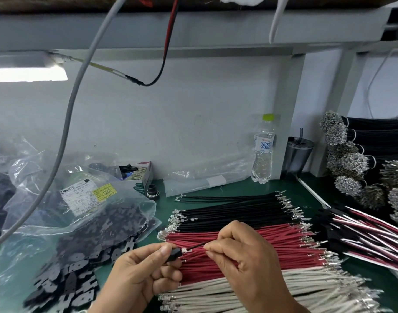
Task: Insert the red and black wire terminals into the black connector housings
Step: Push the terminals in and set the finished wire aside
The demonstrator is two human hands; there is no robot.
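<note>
My left hand [137, 274] pinches a small black connector housing [174, 254] between thumb and fingers. My right hand [243, 256] pinches a black wire [196, 246] whose metal terminal [186, 250] sits right at the housing's opening. Beneath both hands lie rows of wires on the green mat: black wires [234, 211] at the back, red wires [283, 245] in the middle, white wires [261, 290] at the front. A clear bag of black housings [92, 240] lies to the left.
A water bottle [262, 152] and a dark tumbler [297, 157] stand by the back wall. Bundled black wires with metal ends [351, 168] pile up at right, with finished red-white-black assemblies [362, 233] beside them. A grey cable [65, 132] hangs at left.
</note>
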